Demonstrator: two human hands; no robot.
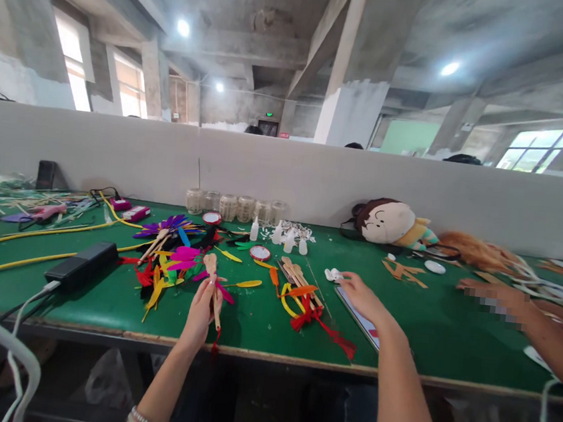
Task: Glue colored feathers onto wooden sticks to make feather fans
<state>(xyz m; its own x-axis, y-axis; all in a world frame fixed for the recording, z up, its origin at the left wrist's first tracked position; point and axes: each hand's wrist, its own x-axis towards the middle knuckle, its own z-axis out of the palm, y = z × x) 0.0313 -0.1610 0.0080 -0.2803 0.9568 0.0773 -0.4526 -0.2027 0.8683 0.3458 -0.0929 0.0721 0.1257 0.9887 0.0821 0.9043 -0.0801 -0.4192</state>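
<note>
My left hand [199,311] is closed around a pale wooden stick [210,267] with a wider, shaped head, held upright above the table's front part. A small red tassel [216,345] hangs from its lower end. To the right, my right hand [360,296] reaches over a phone [360,320], its fingertips closed at a small white object [332,275] whose kind I cannot make out. Between my hands lies a bundle of similar wooden sticks [296,274] with red tassels [338,338]. Colourful feathers [157,285] are heaped left of my left hand.
Glass jars [229,207] and small white bottles [254,229] stand toward the back. A black power adapter [83,263] and yellow cable [32,236] lie left. A plush doll [385,222] leans on the partition [276,170]. At right is another person's hand [496,299].
</note>
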